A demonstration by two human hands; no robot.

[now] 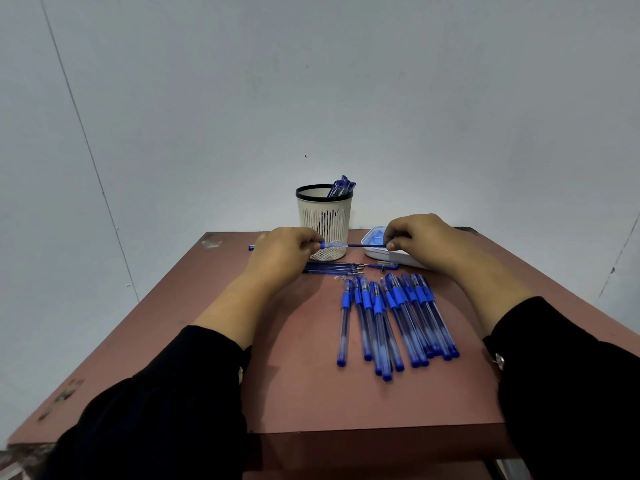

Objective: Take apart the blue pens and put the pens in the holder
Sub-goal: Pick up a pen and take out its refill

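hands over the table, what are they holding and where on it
One blue pen, mid-pull: the left hand pinches its blue grip end, and the right hand pinches the thin blue refill drawn out.

Dim, flat, bluish light w/ soft shadows; sharp centre, wide-angle edge distortion.

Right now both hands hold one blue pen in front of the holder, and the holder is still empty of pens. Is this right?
Not quite. The head view shows the left hand and right hand holding one blue pen in front of the holder, but it already contains a few pens.
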